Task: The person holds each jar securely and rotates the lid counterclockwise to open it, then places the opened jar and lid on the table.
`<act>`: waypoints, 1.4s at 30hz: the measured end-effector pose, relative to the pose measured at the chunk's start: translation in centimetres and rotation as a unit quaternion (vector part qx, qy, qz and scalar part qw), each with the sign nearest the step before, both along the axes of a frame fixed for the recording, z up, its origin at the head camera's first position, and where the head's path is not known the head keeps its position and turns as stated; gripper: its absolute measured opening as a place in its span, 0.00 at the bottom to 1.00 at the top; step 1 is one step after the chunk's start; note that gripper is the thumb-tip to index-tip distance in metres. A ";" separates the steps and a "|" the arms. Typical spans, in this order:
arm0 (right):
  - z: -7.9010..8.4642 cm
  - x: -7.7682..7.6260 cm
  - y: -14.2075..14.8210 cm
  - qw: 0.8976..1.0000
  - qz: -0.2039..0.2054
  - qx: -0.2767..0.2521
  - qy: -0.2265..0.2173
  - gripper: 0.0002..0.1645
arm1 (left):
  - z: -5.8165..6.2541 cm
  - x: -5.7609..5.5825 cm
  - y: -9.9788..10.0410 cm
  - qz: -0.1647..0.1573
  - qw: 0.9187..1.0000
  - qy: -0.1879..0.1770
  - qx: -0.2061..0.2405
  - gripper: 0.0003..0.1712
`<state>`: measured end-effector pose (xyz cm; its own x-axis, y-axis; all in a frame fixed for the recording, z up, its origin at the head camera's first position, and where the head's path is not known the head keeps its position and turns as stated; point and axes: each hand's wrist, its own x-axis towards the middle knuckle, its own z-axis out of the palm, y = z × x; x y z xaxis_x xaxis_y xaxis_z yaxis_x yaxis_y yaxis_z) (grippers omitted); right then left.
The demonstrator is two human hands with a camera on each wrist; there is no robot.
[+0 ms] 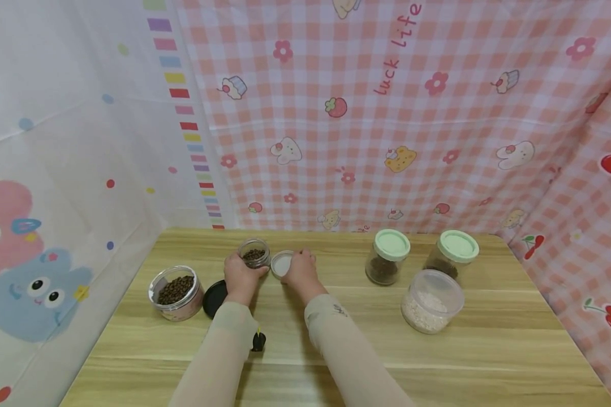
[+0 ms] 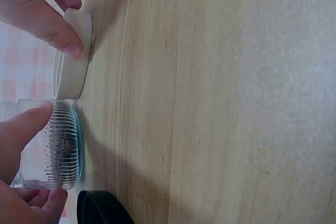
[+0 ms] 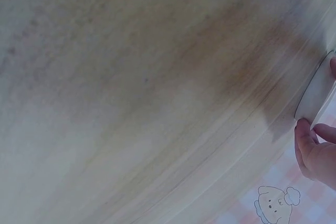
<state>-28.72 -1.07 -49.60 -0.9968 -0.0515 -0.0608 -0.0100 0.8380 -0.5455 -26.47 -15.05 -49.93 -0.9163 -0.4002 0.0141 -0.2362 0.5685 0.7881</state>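
A small ribbed glass jar with brown coffee beans in its bottom stands lidless at the back left of the table. My left hand grips it, thumb on one side and fingers round the other. Just right of the jar, a round whitish lid lies on the tabletop, its raised rim upward. My right hand pinches this lid at its right edge; the thumb shows on its near side in the left wrist view. The right wrist view catches only part of the lid and fingers.
A wide tub of coffee beans stands at the left, with a black lid beside it. A small black object lies near my left sleeve. Two green-lidded jars and a clear tub of white flakes stand right.
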 end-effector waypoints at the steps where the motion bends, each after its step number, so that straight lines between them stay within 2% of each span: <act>1: 0.1 0.1 0.0 1.000 0.001 0.000 0.002 0.48 | 0.0 0.0 0.0 0.000 1.000 0.000 0.002 0.43; 12: 0.2 0.4 0.1 1.000 0.015 0.015 0.004 0.47 | 0.4 0.3 0.3 0.011 1.000 0.001 0.000 0.41; 23: 0.5 1.1 0.8 0.999 0.047 0.004 0.014 0.51 | 0.3 0.2 0.3 0.007 1.000 -0.002 -0.006 0.44; 32: 0.6 1.4 2.7 0.996 0.087 -0.019 0.023 0.51 | 0.8 0.5 0.2 -0.013 1.000 0.005 0.004 0.62; 36: 0.7 2.0 4.2 0.995 0.099 -0.020 0.013 0.55 | 1.1 0.6 0.4 -0.025 0.999 0.021 0.001 0.63; 42: 1.9 3.6 7.1 0.994 0.109 -0.028 -0.010 0.58 | 1.1 1.1 0.5 -0.032 0.999 0.033 -0.013 0.66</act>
